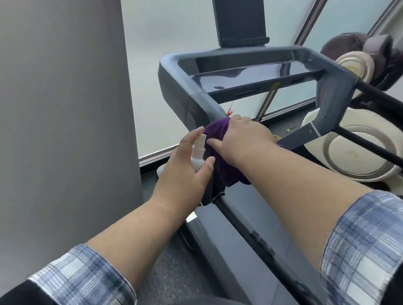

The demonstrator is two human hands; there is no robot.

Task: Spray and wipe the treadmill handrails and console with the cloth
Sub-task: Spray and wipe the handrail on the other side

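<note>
Your right hand (244,138) presses the purple cloth (219,151) onto the treadmill's left handrail (200,107), below the console (243,75). Your left hand (185,169) grips a white spray bottle (199,152); no readable label.

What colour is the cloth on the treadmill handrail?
Dark purple. The cloth shows best in the head view, under the right hand.

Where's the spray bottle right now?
In the head view, the spray bottle is left of centre, held in the left hand, right beside the purple cloth that the right hand presses onto the treadmill's left handrail.
</note>
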